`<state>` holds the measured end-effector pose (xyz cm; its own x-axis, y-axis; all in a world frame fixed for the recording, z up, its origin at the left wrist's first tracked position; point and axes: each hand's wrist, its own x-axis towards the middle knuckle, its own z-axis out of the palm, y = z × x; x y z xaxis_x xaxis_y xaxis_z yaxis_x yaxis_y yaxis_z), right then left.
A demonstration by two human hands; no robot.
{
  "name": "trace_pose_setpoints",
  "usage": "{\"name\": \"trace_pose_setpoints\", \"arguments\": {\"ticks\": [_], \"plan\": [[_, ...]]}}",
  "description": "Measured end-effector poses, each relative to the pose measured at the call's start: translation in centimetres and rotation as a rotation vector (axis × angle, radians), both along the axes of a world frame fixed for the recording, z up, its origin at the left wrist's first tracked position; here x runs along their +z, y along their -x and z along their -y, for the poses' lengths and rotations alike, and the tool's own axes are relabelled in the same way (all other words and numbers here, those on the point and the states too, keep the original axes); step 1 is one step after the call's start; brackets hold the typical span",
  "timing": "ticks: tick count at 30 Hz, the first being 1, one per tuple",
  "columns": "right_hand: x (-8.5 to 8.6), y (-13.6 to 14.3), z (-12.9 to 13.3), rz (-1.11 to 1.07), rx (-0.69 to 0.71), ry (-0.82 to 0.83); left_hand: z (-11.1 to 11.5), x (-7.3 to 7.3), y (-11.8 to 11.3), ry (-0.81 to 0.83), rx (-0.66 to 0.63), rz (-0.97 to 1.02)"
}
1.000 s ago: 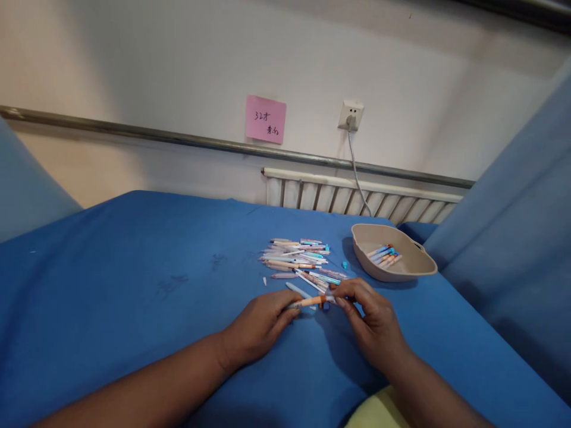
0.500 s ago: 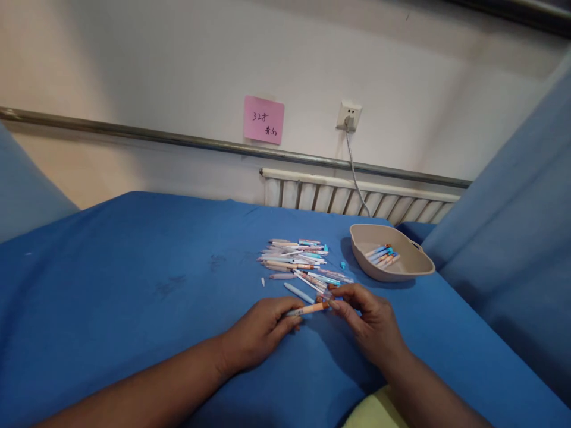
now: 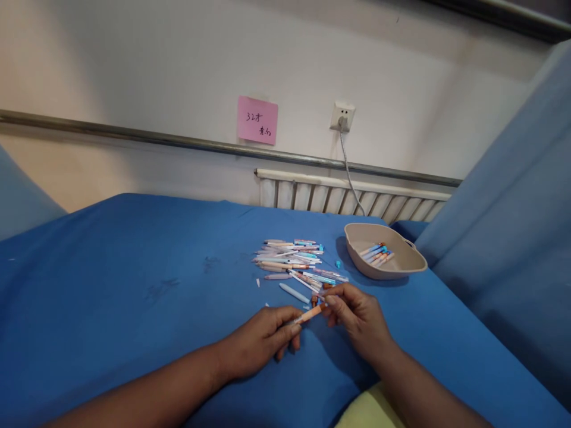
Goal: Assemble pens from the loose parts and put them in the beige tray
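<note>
A small white cone [image 3: 257, 283] lies leftmost among the loose bits. Your left hand [image 3: 270, 339] is curled around the back of a slim pen [image 3: 308, 315], its smooth orange barrel slanting up to the right to a brown end. Beyond it spreads a heap of pens [image 3: 288, 261], thin, straight and glossy, in white, cream, grey and turquoise, mostly lying crosswise. A plain pale-blue tube [image 3: 294, 292] with a tapered end lies just in front of the heap. Your right hand [image 3: 354, 315] makes a narrow pinch at the orange pen's brown end; you cannot tell what sits between the fingertips. Farther right, a smooth beige bowl [image 3: 408, 268] with flared edges holds a few more pens [image 3: 377, 254].

Under everything runs blue cloth [image 3: 102, 267], dark-smudged on your left. Behind, left to right, you have a blue curtain [image 3: 22, 193], a dull metal rail [image 3: 134, 133] along a pale wall [image 3: 178, 65], a pink note [image 3: 257, 120], a ribbed radiator [image 3: 307, 196], a socket [image 3: 348, 110] with a cord plugged in, and another draped curtain [image 3: 499, 172].
</note>
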<state>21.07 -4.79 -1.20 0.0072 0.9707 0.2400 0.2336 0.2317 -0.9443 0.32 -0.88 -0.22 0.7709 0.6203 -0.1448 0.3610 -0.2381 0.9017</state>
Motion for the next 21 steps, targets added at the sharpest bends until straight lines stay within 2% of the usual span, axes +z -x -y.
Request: {"name": "trace_pose_setpoints", "arguments": {"ticks": [3, 9, 16, 21], "plan": [[-0.1, -0.1, 0.0, -0.007, -0.003, -0.018, -0.1, -0.1, -0.1, 0.061, -0.010, 0.032], [-0.2, -0.4, -0.6, -0.039, -0.141, -0.037, -0.3, -0.3, 0.0, 0.120, 0.007, 0.073], [-0.2, -0.2, -1.0, 0.004, -0.172, -0.089, -0.1, -0.1, -0.1, 0.141, 0.009, 0.110], [0.0, 0.2, -0.9, -0.010, -0.168, -0.055, -0.2, -0.2, 0.0, 0.136, 0.003, 0.104]]}}
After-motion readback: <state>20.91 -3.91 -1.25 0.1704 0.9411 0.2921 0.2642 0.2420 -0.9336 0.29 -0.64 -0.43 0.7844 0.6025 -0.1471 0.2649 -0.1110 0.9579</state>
